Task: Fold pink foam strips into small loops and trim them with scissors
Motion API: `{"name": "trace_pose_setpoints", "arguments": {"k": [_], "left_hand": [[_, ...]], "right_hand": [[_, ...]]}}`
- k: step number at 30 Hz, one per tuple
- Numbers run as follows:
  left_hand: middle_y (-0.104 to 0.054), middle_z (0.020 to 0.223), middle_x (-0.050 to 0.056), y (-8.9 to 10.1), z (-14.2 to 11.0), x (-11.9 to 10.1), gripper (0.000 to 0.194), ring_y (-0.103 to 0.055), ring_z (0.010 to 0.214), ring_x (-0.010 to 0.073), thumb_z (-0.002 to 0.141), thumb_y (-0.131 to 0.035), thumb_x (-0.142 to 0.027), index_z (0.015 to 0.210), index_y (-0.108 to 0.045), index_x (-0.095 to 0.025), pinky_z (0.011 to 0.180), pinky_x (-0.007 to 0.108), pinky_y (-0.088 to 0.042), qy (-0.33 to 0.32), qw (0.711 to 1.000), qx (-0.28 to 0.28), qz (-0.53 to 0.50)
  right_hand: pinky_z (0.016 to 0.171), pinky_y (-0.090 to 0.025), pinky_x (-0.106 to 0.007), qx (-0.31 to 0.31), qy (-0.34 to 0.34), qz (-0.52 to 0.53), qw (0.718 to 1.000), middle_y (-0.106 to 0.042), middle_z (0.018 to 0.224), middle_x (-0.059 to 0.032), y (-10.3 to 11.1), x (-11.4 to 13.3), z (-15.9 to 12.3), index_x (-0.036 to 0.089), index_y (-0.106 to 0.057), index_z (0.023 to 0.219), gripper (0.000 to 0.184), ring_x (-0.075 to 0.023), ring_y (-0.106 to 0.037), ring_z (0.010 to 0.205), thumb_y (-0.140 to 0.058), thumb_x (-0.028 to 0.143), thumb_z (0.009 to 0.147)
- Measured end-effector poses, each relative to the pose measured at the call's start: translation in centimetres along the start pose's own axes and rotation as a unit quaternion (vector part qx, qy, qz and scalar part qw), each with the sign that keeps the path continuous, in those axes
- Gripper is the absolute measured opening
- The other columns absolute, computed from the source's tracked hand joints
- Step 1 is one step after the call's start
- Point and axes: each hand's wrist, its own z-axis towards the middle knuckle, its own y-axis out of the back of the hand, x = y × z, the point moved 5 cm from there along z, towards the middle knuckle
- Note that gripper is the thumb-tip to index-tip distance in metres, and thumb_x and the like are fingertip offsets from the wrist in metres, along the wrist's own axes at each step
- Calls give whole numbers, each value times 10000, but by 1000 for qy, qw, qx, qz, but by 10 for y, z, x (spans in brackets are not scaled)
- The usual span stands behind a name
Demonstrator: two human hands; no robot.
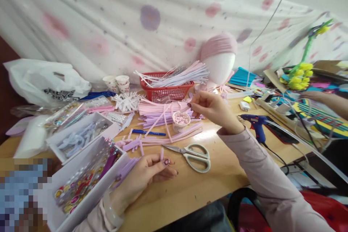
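Note:
In the lower middle, my left hand (152, 169) pinches a short purple pipe cleaner piece (162, 153), which points upward between thumb and forefinger. My right hand (209, 108) is raised over the table with thumb and fingertips pressed together; whatever is between them is too small to make out. Just below and left of those fingertips stands a paper cup (180, 127) of small pale pink pieces. Scissors (190, 155) with pale handles lie partly opened between my hands. Bundles of pink pipe cleaners (152, 110) and purple pipe cleaners (154, 120) lie behind the cup.
A white box (122, 159) of beads stands at my left, another box (58, 147) behind it. A red basket (168, 93) holds more pipe cleaners. A blue glue gun (257, 125) with its cord lies right. Another person's hand (312, 96) shows far right.

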Motion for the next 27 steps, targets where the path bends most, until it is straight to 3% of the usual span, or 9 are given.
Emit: {"name": "trace_pose_setpoints", "arguments": {"k": [5, 14, 21, 27], "left_hand": [[-730, 783, 92, 2, 1, 0, 281, -680, 791, 194, 688, -722, -362, 840, -660, -135, 790, 299, -490, 12, 999, -16, -30], [-724, 764, 90, 2, 2, 1, 259, -677, 759, 182, 704, -714, -339, 839, -655, -126, 758, 286, -490, 18, 999, -13, -45], [-720, 732, 84, 3, 1, -1, 272, -671, 717, 171, 671, -740, -342, 813, -651, -128, 738, 279, -494, 17, 998, -27, -50], [-718, 730, 77, 2, 2, -2, 252, -669, 714, 157, 685, -734, -322, 820, -651, -126, 721, 260, -499, 18, 998, -18, -57]], "right_hand": [[474, -472, -210, 18, -24, -83, 996, -573, 584, 4, 14, -17, 13, 147, -534, 698, 152, -113, -594, 515, -584, 272, 767], [448, -424, -190, 76, -81, -166, 980, -606, 570, -11, 6, -23, 14, 153, -524, 679, 39, -129, -611, 509, -545, 159, 712], [520, -361, -201, 40, -4, -296, 954, -607, 597, -5, 3, -14, 19, 146, -567, 666, 76, -103, -534, 539, -544, 171, 733], [571, -366, -222, 29, -4, -327, 945, -643, 659, -26, -2, -16, 14, 149, -604, 691, 71, -128, -561, 593, -571, 158, 754]]}}
